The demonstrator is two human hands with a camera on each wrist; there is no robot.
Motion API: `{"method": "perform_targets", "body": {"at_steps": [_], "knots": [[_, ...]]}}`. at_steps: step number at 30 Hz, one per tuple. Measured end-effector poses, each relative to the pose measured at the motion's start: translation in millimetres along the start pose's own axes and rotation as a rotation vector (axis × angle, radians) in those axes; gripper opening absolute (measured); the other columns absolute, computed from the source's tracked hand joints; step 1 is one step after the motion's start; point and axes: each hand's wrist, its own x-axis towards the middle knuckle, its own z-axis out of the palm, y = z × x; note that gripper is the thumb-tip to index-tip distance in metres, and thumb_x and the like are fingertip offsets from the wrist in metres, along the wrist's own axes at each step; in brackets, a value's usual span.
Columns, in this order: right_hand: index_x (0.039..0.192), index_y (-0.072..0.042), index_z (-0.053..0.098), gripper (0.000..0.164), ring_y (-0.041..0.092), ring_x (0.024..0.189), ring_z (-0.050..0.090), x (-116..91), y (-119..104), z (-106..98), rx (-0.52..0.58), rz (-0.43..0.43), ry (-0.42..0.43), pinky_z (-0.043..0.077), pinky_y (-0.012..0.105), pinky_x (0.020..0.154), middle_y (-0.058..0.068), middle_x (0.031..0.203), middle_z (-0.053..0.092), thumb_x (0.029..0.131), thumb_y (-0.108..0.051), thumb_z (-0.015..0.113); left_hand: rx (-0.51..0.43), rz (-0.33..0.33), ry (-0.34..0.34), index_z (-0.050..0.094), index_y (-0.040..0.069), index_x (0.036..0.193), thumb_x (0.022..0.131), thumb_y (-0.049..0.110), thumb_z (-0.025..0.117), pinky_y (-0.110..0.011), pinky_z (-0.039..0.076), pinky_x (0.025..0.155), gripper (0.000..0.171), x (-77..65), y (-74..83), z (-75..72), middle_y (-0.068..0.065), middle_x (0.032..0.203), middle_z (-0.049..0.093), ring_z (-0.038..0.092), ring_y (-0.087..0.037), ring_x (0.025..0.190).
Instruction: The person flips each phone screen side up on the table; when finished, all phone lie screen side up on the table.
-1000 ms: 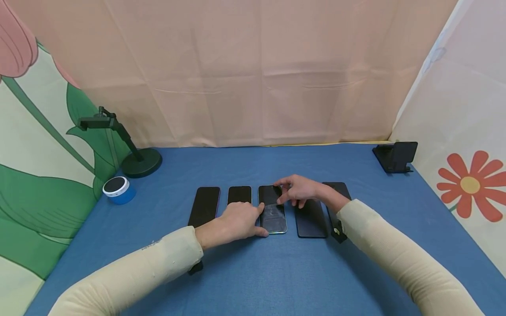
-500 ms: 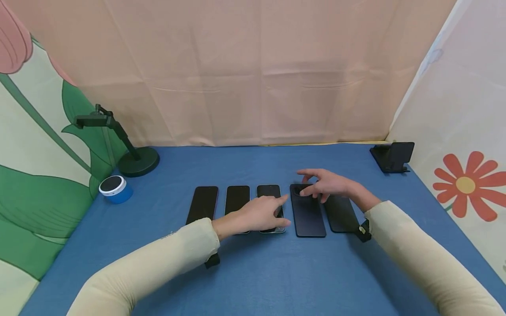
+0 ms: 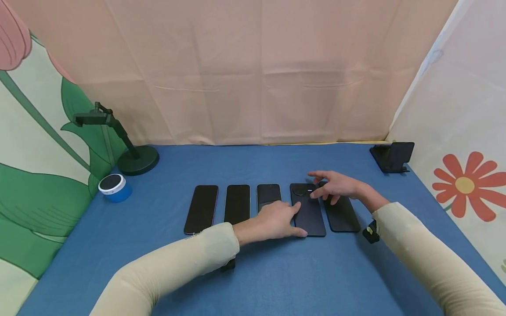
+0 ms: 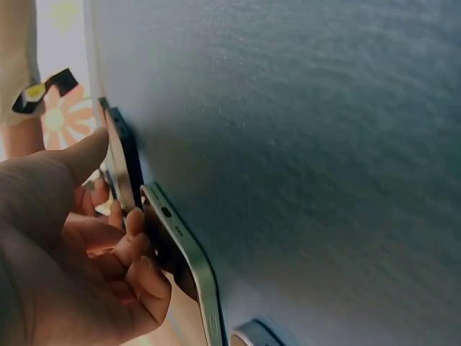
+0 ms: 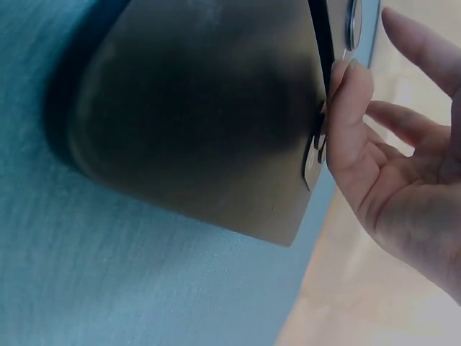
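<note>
Several phones lie side by side in a row. In the head view my left hand (image 3: 272, 221) is over the middle phone (image 3: 269, 193), its spread thumb and index finger touching a dark blue phone (image 3: 310, 221) that lies back up with a round camera. The left wrist view shows the thumb straight and the other fingers bent, near the middle phone's pale green frame (image 4: 198, 267). My right hand (image 3: 337, 185) is at the dark blue phone's far right corner, above a black phone (image 3: 344, 219). That black phone (image 5: 194, 122) fills much of the right wrist view.
Two black-screened phones, one at far left (image 3: 201, 208) and one beside it (image 3: 237, 204), complete the row. A black stand (image 3: 138, 160) and a blue-and-white round container (image 3: 115, 188) are at left. A small black holder (image 3: 393, 156) stands at back right on the blue cloth (image 3: 253, 281).
Both hands have moved right, from the middle phone to the dark blue phone. The middle phone is uncovered at its far end now, and the black phone at far right shows more.
</note>
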Motion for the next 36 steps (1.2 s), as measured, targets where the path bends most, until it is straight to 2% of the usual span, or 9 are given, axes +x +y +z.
{"method": "perform_targets", "body": {"at_steps": [6,11,18,22,30,36], "knots": [[0.16,-0.012,0.022,0.084,0.025,0.085,0.058,5.2,0.7,-2.1,0.046,-0.005,-0.017,0.057,0.038,0.063,0.022,0.145,0.039,0.093,-0.025,0.07,0.078,-0.018,0.005,0.039,0.022,0.156,0.085,0.074,0.06,-0.042,0.054,0.092,0.09,-0.2,5.9,2.4,-0.001,0.144,0.058,0.057,-0.023,0.127],[0.16,-0.012,0.022,0.084,0.022,0.082,0.057,11.9,2.5,-4.3,0.092,0.018,-0.037,0.055,0.035,0.06,0.021,0.141,0.042,0.093,-0.022,0.071,0.087,-0.012,0.021,0.04,0.021,0.155,0.085,0.072,0.061,-0.043,0.055,0.091,0.089,-0.4,7.0,2.4,-0.001,0.144,0.058,0.057,-0.024,0.127],[0.159,-0.013,0.025,0.083,0.019,0.073,0.053,17.9,3.1,-5.2,0.128,0.065,-0.053,0.049,0.03,0.056,0.014,0.118,0.052,0.092,-0.023,0.072,0.099,0.008,0.026,0.042,0.021,0.154,0.085,0.073,0.061,-0.042,0.056,0.087,0.089,1.2,5.8,3.7,-0.001,0.141,0.061,0.06,-0.023,0.122],[0.158,-0.014,0.027,0.08,0.018,0.068,0.049,19.7,3.8,-7.3,0.137,0.063,-0.061,0.045,0.03,0.055,0.009,0.104,0.056,0.092,-0.023,0.072,0.095,0.012,0.026,0.042,0.021,0.154,0.085,0.073,0.061,-0.041,0.056,0.086,0.089,2.2,5.4,3.7,-0.001,0.14,0.061,0.06,-0.023,0.121],[0.153,-0.012,0.037,0.068,0.015,0.062,0.044,20.6,9.6,-11.2,0.218,0.034,-0.073,0.044,0.029,0.054,0.007,0.088,0.051,0.094,-0.02,0.07,0.071,-0.001,0.026,0.04,0.023,0.155,0.084,0.073,0.062,-0.041,0.055,0.088,0.09,1.8,4.5,4.4,0.001,0.143,0.059,0.058,-0.021,0.123],[0.15,-0.011,0.042,0.066,0.014,0.061,0.044,23.1,14.0,-12.1,0.28,0.018,-0.074,0.043,0.027,0.053,0.006,0.083,0.05,0.092,-0.02,0.072,0.048,0.004,0.028,0.04,0.022,0.155,0.085,0.072,0.062,-0.039,0.055,0.089,0.089,0.4,2.8,3.7,0.0,0.143,0.059,0.059,-0.019,0.121]]}}
